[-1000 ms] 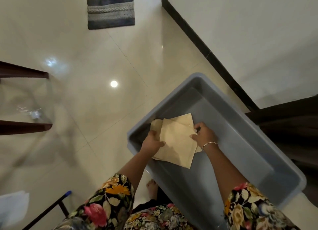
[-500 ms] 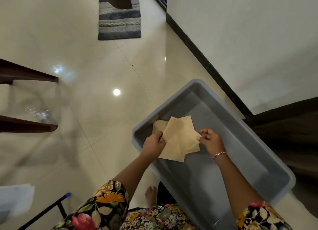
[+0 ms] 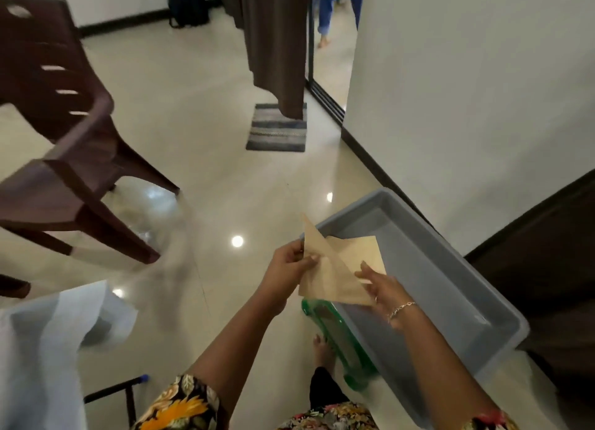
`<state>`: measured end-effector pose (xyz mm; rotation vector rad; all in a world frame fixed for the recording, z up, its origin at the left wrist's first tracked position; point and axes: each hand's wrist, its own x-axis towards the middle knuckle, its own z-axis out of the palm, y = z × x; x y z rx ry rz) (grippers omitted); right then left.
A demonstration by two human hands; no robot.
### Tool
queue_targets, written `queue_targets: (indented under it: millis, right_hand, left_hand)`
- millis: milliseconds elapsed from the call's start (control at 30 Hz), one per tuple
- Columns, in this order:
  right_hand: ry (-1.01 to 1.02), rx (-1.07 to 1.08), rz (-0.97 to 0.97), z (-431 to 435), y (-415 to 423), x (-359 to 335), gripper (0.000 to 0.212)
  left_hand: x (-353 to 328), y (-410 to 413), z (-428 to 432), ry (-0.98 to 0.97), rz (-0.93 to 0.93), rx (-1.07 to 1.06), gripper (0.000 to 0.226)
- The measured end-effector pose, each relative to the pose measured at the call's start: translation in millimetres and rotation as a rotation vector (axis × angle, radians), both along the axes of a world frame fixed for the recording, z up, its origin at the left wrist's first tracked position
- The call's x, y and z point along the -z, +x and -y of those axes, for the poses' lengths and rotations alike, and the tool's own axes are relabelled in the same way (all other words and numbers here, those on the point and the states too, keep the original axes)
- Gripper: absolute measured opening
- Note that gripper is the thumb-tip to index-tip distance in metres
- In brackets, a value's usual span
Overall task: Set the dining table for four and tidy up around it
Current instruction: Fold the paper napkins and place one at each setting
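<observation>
I hold several tan paper napkins (image 3: 338, 268) above the near left corner of a grey plastic tub (image 3: 450, 278). My left hand (image 3: 286, 268) pinches their left edge, thumb on top. My right hand (image 3: 383, 288), with a bracelet on the wrist, pinches their lower right corner. The napkins are fanned out, one corner pointing up. The tub's visible inside is bare.
A dark brown plastic chair (image 3: 64, 159) stands at the left. A white cloth (image 3: 48, 342) covers the lower left. A green object (image 3: 338, 336) sits under the tub's near edge. A striped mat (image 3: 277, 130), a brown curtain (image 3: 277, 49) and another person's legs (image 3: 335, 7) are farther off.
Both hands lifted the napkins up out of the tub and a little left. The view tilted upward, bringing the chair, curtain and doorway into sight.
</observation>
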<state>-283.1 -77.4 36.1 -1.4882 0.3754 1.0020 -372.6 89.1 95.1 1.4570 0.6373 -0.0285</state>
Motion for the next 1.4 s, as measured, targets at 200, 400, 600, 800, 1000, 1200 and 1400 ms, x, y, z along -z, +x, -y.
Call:
queue_targets:
  millis: [200, 400, 600, 800, 1000, 1200, 1400]
  right_hand:
    - [0.327, 0.026, -0.163, -18, -96, -88, 0.038]
    - [0.319, -0.32, 0.285, -31, -145, -180, 0.019]
    - [0.353, -0.769, 0.625, -40, -216, -244, 0.025]
    - [0.463, -1.016, 0.608, -30, -288, -258, 0.022]
    - [0.488, -1.254, 0.292, -2, -369, -214, 0.033]
    - [0.507, -1.326, 0.351, 4, -476, -197, 0.036]
    - [0.606, -1.515, 0.36, -28, -607, -200, 0.034]
  left_hand:
    - [-57, -115, -6, -0.077, 0.202, -0.203, 0.023]
    - [-82, -228, 11, -0.178, 0.334, -0.339, 0.025]
    - [-95, -326, 56, -0.456, 0.588, -0.585, 0.084]
    - [-128, -414, 102, -0.37, 0.707, -1.012, 0.02]
    - [-124, -509, 176, -0.252, 0.655, -1.258, 0.021]
    - [-114, -616, 231, -0.032, 0.465, -1.361, 0.044]
    - [-109, -726, 255, 0.158, 0.334, -1.631, 0.046]
